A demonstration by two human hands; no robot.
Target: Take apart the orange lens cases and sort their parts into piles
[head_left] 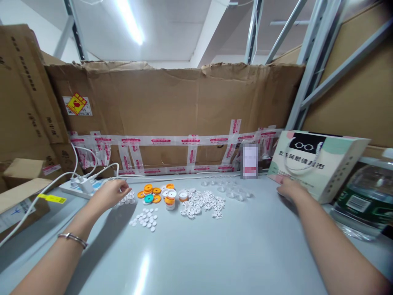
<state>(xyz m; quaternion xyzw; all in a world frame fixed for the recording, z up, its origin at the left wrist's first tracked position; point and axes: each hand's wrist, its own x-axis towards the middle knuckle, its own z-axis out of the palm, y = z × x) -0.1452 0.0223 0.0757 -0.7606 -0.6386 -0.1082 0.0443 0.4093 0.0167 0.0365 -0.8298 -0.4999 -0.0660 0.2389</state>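
Note:
My left hand (pixel 116 191) hovers at the left beside a pile of small white pieces (pixel 128 198), its fingers curled together; whatever they hold, if anything, is too small to make out. At the right my right hand (pixel 287 188) is by the lower left corner of a paper gift bag (pixel 316 164), fingers bent and partly hidden. Between the hands lie orange rings (pixel 148 188), a teal ring (pixel 149 199), stacked white and orange rings (pixel 170 201), white discs (pixel 147 219), white patterned pieces (pixel 202 203) and clear plastic pieces (pixel 235 190).
A phone (pixel 250 161) leans at the back against a large cardboard box (pixel 178 102). Far right stands a big water bottle (pixel 362 200). A power strip (pixel 80 185) with white cables and an open carton (pixel 24 205) are at the left.

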